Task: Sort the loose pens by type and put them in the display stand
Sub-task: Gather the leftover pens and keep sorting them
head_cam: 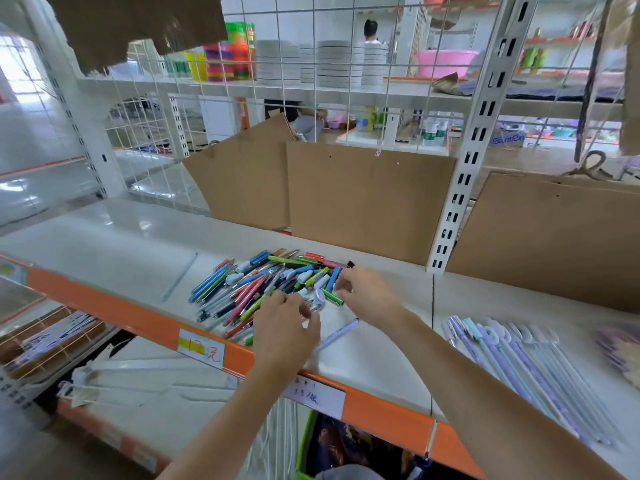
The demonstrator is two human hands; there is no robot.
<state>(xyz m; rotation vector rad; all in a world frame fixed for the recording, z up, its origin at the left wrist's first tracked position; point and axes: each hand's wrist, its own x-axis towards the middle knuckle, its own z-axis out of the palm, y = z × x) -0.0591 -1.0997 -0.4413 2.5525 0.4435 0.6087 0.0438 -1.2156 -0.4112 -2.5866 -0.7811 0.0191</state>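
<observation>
A heap of loose pens (263,289) in blue, green, pink, red and black lies on the white shelf (114,244). My left hand (285,332) hovers over the heap's near right edge with thumb and fingers curled together. My right hand (369,294) is at the heap's right end, fingertips bent inward. Between the two sets of fingertips sits a short pale blue pen (319,299), and each hand pinches one end of it. A long pale blue pen (341,332) lies on the shelf under my hands. Lilac and pale blue pens (519,368) lie side by side at the right.
One pale pen (180,277) lies alone left of the heap. Brown cardboard sheets (367,202) lean against the wire grid behind. An upright slotted post (457,188) rises at the right. The orange shelf edge (138,317) carries price labels. A wire basket (45,337) sits lower left.
</observation>
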